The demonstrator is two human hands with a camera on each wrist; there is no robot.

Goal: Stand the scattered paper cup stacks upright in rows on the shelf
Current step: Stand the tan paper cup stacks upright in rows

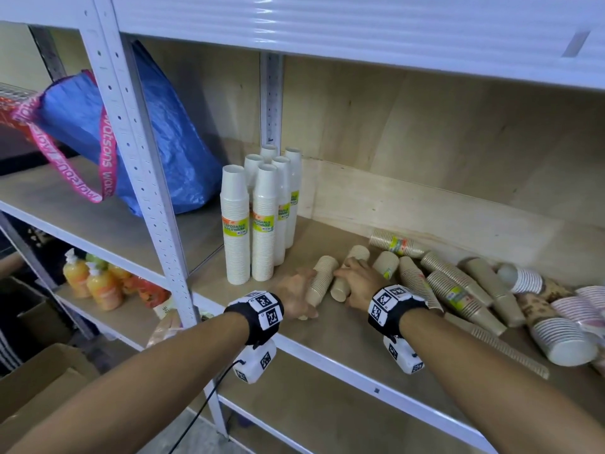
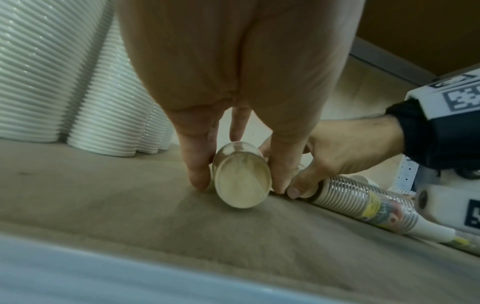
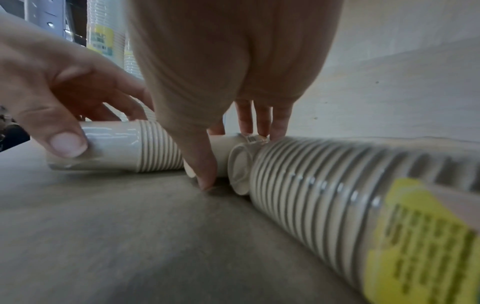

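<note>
Several white cup stacks [image 1: 262,217] stand upright in rows at the left of the shelf [image 1: 327,342]. Two tan cup stacks lie side by side in front of them. My left hand [image 1: 299,294] grips the left tan stack [image 1: 324,273] near its base, with fingers and thumb on either side of its end [image 2: 241,181]. My right hand [image 1: 355,281] curls over the tan stack [image 1: 355,253] beside it, thumb [image 3: 205,164] down on the shelf board and fingers [image 3: 259,121] over the top. Both stacks rest on the board.
Several more tan, pink-striped and patterned stacks [image 1: 465,290] lie scattered to the right; a labelled one [image 3: 337,195] sits right beside my right hand. A blue bag [image 1: 157,132] stands left of the upright post [image 1: 147,178]. Bottles [image 1: 95,283] sit on the lower shelf.
</note>
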